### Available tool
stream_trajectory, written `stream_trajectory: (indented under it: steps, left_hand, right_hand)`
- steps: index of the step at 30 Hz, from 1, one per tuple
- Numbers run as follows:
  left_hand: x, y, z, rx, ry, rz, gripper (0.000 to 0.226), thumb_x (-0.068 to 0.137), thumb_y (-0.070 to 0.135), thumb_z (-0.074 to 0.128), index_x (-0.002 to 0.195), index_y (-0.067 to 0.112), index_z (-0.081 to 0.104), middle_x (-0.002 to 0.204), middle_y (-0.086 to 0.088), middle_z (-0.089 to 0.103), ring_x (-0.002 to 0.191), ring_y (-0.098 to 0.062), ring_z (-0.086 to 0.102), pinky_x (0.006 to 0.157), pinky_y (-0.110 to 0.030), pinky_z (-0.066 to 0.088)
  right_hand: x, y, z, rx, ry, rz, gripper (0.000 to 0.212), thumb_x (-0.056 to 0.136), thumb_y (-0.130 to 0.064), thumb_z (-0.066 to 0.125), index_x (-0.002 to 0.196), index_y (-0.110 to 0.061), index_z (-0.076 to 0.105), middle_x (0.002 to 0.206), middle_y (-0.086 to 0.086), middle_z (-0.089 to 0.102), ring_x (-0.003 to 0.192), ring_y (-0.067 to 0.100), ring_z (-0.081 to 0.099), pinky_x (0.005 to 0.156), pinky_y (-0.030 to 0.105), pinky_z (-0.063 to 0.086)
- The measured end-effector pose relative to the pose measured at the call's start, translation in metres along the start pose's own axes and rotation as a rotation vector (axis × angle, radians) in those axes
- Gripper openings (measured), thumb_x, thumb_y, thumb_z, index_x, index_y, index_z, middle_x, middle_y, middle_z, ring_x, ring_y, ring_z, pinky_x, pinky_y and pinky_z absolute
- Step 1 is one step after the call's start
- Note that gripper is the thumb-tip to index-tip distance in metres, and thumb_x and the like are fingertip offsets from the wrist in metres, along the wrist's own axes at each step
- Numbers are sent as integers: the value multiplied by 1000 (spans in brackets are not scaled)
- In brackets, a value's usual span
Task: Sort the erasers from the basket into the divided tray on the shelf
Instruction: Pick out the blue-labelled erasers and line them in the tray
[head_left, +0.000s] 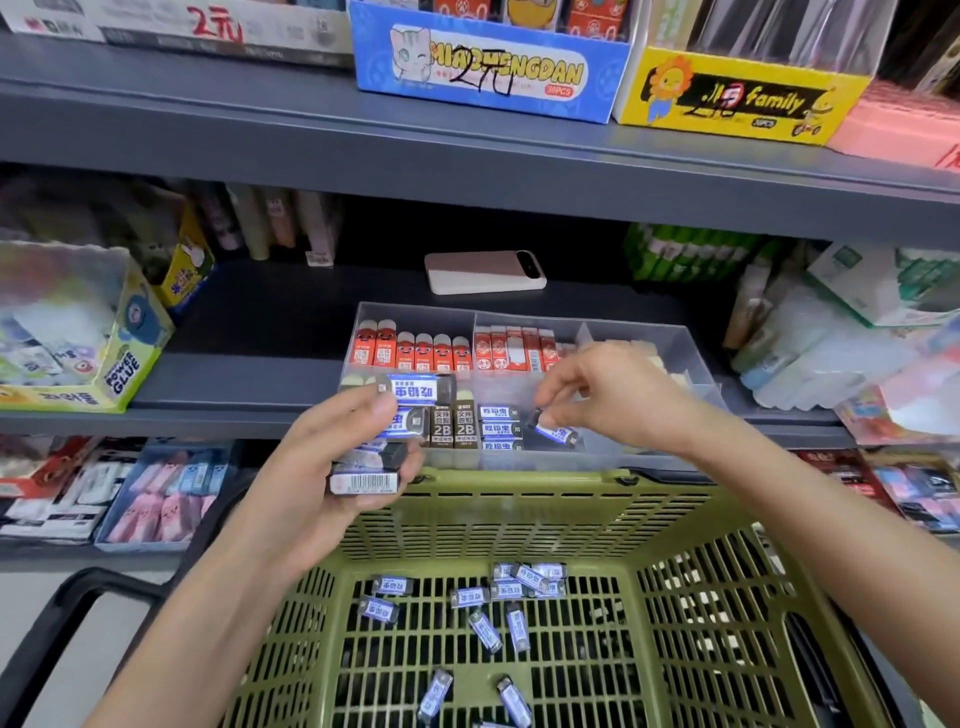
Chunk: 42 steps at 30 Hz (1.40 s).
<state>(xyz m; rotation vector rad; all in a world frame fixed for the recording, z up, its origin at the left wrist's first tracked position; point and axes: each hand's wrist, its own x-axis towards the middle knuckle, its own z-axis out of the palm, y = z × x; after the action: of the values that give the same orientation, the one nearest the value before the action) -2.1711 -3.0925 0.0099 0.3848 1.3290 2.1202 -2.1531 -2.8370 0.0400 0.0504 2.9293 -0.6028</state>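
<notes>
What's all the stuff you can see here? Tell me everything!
basket: one, green, bottom
loose erasers: about twelve, blue-white, in basket
tray: one, clear, middle shelf
red erasers: about eleven, tray's back compartments
2B erasers: two, brown, tray's front
phone: one, pinkish, behind tray
blue box: one, top shelf
yellow box: one, top shelf
glue box: one, yellow-green, far left
left hand: holds stack of blue-white erasers
right hand: pinches one blue-white eraser at tray's front
</notes>
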Motion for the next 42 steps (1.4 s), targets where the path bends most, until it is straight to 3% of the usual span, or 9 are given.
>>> stream_trajectory:
  steps: [6,11,15,25,30,32,35,38,42]
  left_hand:
    - [-2,-1,2,6,27,-17,21,78,30,63,88,13,71,69,-10,57,42,-8,47,37,-14,33]
    - [-2,-2,3,76,0,-12,41,63,51,79,86,18,71,64,-9,54,45,-9,44,39,-15,32]
    - [-2,-1,3,81,28,-13,47,61,53,80,89,17,72,67,-10,55,52,-12,47,39,-16,32]
    - [-4,-1,3,66,53,-1,34,68,44,78,90,18,73,72,-5,61,55,-11,52,38,-16,32]
    - [-4,-1,2,51,62,0,21,75,34,65,87,19,73,73,-6,62,54,-12,52,36,-15,32]
    - [-4,-1,3,54,50,0,22,74,36,65,86,19,73,71,-5,62,51,-10,51,37,-15,32]
    - [-4,-2,4,58,33,-6,24,75,36,65,88,17,73,68,-6,60,46,-9,48,37,-15,32]
    - [-5,-4,7,71,39,-16,29,73,39,67,91,16,72,69,-7,59,49,-10,49,38,-17,29]
    - [-5,-7,12,116,28,-31,23,77,36,70,89,17,72,67,-8,58,51,-12,46,39,-18,30]
  right_hand:
    - [3,-4,7,-123,-28,-77,11,80,-27,72,91,-26,74,91,-12,72,80,-3,56,84,18,33]
    - [3,-5,2,-260,-40,-105,9,80,-32,71,89,-32,72,87,-17,70,75,-5,49,62,15,33]
    - [6,-12,2,-310,-103,-107,11,80,-33,71,90,-32,72,87,-16,71,84,-1,57,79,23,43]
    - [19,-21,5,-358,-313,-62,13,82,-14,67,89,-24,72,77,-16,60,86,5,60,88,28,41]
    - [21,-15,6,-96,-354,18,14,85,-3,61,92,-9,73,59,-19,56,44,-5,55,61,14,50]
    - [19,-14,6,-76,-355,5,15,90,-6,57,97,-8,71,63,-18,58,50,-5,59,56,7,46]
    - [14,-11,2,-1,-359,21,20,94,-5,49,104,-6,67,87,0,67,82,15,69,71,19,55]
    - [3,-15,-10,81,-233,-9,20,95,-7,48,101,-4,67,96,11,69,83,22,67,70,25,56]
    - [-21,-40,-17,677,-159,-69,16,94,-20,53,96,-11,67,85,8,69,74,12,65,63,22,55]
